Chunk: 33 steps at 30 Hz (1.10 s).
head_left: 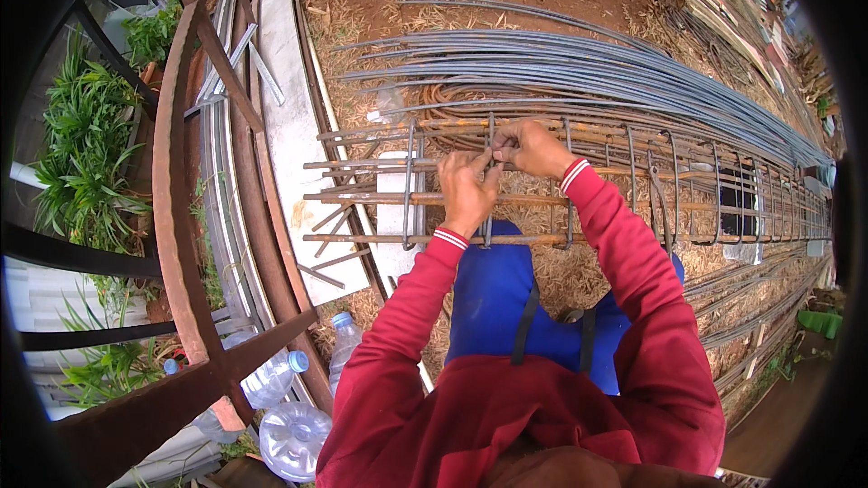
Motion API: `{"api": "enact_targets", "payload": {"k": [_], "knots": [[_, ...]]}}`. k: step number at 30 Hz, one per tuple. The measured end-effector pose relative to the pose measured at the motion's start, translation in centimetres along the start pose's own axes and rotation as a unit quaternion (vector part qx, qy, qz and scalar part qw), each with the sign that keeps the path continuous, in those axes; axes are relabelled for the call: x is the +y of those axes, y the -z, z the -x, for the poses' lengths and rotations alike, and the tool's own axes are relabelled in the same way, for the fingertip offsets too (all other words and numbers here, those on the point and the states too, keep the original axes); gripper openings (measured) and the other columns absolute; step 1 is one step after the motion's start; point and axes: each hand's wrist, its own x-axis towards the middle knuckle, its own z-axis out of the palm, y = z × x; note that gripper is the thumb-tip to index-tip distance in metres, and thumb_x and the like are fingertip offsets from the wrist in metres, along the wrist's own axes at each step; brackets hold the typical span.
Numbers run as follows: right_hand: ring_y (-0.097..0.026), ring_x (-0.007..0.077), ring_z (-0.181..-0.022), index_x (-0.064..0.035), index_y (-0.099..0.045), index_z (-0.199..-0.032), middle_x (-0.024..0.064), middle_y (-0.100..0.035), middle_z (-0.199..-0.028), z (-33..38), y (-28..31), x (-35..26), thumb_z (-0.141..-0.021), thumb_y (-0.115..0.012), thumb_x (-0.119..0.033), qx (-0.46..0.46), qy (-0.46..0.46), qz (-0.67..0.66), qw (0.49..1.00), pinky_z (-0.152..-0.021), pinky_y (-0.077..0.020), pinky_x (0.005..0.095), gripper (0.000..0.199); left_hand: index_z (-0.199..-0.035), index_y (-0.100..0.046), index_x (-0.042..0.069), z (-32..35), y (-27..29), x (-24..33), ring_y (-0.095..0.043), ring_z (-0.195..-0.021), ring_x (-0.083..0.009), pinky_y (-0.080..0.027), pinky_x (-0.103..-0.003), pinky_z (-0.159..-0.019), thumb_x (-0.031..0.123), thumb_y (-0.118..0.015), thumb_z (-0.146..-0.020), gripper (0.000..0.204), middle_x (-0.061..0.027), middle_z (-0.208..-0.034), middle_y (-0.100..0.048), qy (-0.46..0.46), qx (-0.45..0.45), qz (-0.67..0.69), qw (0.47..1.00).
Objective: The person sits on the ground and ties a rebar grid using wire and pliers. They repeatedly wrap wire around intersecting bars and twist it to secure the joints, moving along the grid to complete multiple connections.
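A rebar cage of rusty long bars [533, 239] and square dark stirrups [409, 185] lies crosswise in front of me. My left hand [466, 188] and my right hand [532, 150] meet at the second stirrup [491, 131] from the left, by one of the upper long bars. Fingers of both hands are pinched together there. Whatever sits between the fingertips is too small to make out. Farther right, a slim, dark, two-legged tool like pincers [658, 190] rests against the cage.
Bundled grey steel rods [542, 59] lie beyond the cage. A white board [289, 117] with short bar pieces stretches on the left, beside a brown metal frame [172, 145]. Plastic bottles [294, 441] stand at lower left, near green plants [86, 140]. Dry straw covers the ground.
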Motion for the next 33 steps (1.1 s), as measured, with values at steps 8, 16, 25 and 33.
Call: {"api": "enact_targets", "payload": {"k": [8, 16, 25, 33], "knots": [[-0.058, 0.0088, -0.069, -0.0016, -0.070, -0.090, 0.0019, -0.067, -0.075, 1.7, -1.5, 1.2, -0.089, -0.069, -0.006, 0.075, 0.013, -0.036, 0.996, -0.064, -0.0490, 0.0295, 0.004, -0.091, -0.078, 0.006, -1.2, 1.4, -0.9, -0.063, -0.089, -0.0289, -0.041, -0.042, -0.091, 0.023, -0.076, -0.082, 0.019, -0.0132, -0.084, -0.071, 0.009, -0.049, 0.052, 0.997], [-0.058, 0.0185, -0.068, -0.0006, -0.067, -0.094, 0.0101, -0.065, -0.077, 4.0, -3.9, 0.7, -0.088, -0.069, -0.006, 0.170, 0.040, -0.018, 0.985, -0.066, -0.0484, 0.0334, 0.008, -0.087, -0.076, 0.002, -3.9, 2.0, -2.3, -0.061, -0.062, -0.0145, -0.048, -0.031, -0.061, 0.015, -0.077, -0.083, 0.014, -0.0106, -0.073, -0.072, 0.130, -0.158, 0.162, 0.965], [-0.067, 0.0343, -0.084, 0.0058, -0.065, -0.098, 0.0227, -0.066, -0.090, 4.5, -7.3, -3.5, -0.086, -0.058, 0.001, 0.239, -0.044, 0.093, 0.966, -0.073, -0.0514, 0.0385, 0.015, -0.086, -0.075, 0.002, -6.2, 2.6, -0.8, -0.069, -0.070, -0.0285, -0.052, -0.039, -0.069, 0.014, -0.077, -0.079, 0.013, -0.0136, -0.075, -0.071, 0.051, -0.213, 0.011, 0.976], [-0.065, 0.0446, -0.091, 0.0053, -0.056, -0.111, 0.0293, -0.065, -0.092, 3.4, -5.2, -6.0, -0.082, -0.059, -0.005, 0.238, -0.103, -0.119, 0.958, -0.081, -0.0501, 0.0467, 0.031, -0.108, -0.068, -0.001, -3.3, 4.1, -2.5, -0.063, -0.101, -0.0427, -0.049, -0.044, -0.088, 0.005, -0.073, -0.076, 0.033, -0.0233, -0.103, -0.069, -0.092, -0.223, 0.096, 0.966]]}}
